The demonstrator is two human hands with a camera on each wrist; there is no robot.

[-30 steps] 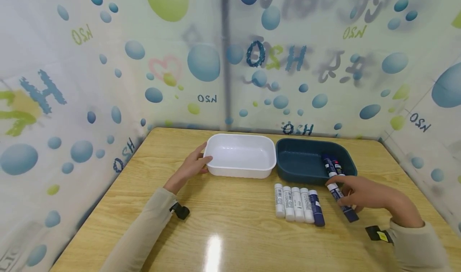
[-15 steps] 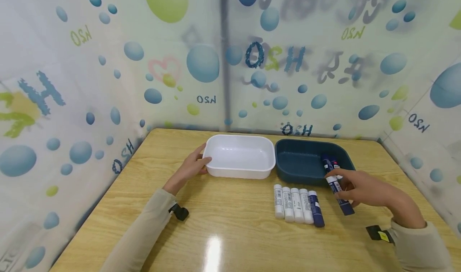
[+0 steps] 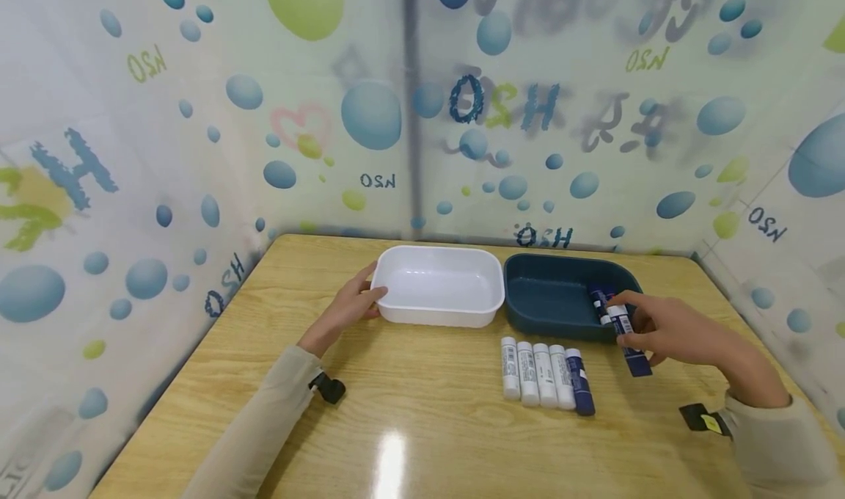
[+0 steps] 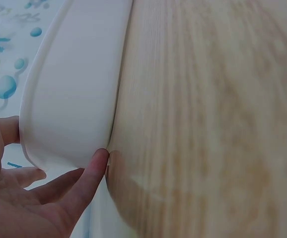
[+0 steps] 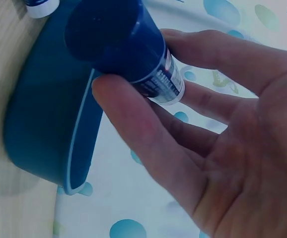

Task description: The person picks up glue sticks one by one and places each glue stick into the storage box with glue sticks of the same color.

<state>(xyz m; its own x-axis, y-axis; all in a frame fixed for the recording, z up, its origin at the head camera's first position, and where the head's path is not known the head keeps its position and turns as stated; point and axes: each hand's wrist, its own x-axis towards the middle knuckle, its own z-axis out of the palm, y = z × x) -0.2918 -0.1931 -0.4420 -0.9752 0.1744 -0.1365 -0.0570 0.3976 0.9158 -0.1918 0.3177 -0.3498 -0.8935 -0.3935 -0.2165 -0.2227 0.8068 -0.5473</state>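
My right hand (image 3: 693,334) pinches a dark blue glue stick (image 3: 638,364) between thumb and fingers. It slants over the near right rim of the dark teal tray (image 3: 551,330), its white end towards the tray. In the right wrist view the blue end of the glue stick (image 5: 118,39) faces the camera. Inside the teal tray, at its right, lie blue glue sticks (image 3: 598,297), partly hidden by the held one. My left hand (image 3: 346,308) holds the left end of the white tray (image 3: 439,317), fingertips at its rim and lower edge in the left wrist view.
Several white glue sticks (image 3: 544,374) and one blue glue stick (image 3: 581,383) lie in a row in front of the teal tray. Both trays stand side by side on the wooden table (image 3: 422,389). A patterned curtain (image 3: 376,205) closes off the back and sides.
My right hand has carried the glue stick up and away from me, from in front of the teal tray to over its near rim. My left hand stays at the white tray.
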